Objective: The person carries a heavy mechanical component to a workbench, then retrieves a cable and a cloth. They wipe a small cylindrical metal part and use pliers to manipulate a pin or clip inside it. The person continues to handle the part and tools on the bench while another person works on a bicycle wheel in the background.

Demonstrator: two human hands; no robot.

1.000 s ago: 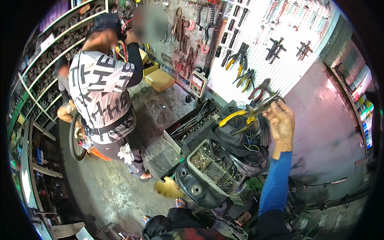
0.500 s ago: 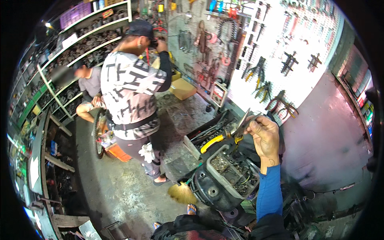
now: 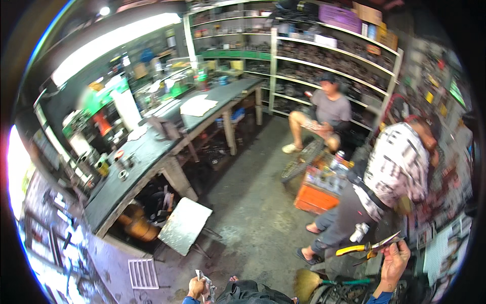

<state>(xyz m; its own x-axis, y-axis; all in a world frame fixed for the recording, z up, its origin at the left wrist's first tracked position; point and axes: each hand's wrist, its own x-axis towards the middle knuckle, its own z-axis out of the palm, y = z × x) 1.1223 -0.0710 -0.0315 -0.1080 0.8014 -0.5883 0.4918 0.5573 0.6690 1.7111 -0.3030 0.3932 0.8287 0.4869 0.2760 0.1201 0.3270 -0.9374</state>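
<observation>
At the lower right, my right hand (image 3: 394, 263) is raised and closed around the blade end of yellow-handled snips (image 3: 375, 245). Their handles point left, spread apart, and the metal tip sticks up past my fingers. My left hand (image 3: 196, 288), low and near the middle, is closed on a pale, crumpled-looking thing (image 3: 206, 288) whose kind I cannot make out. Blue sleeves show at both wrists.
A co-worker in a patterned shirt (image 3: 397, 162) bends at the right; another person (image 3: 330, 106) sits behind a bicycle wheel (image 3: 302, 161) and orange crate (image 3: 315, 196). A white-topped stool (image 3: 185, 225) stands by the long workbench (image 3: 147, 164). A broom (image 3: 307, 285) lies lower right.
My view has swung left, bringing the workbench and stool into sight. My left hand has come into view holding something pale. My right hand still grips the snips, now lower in the picture.
</observation>
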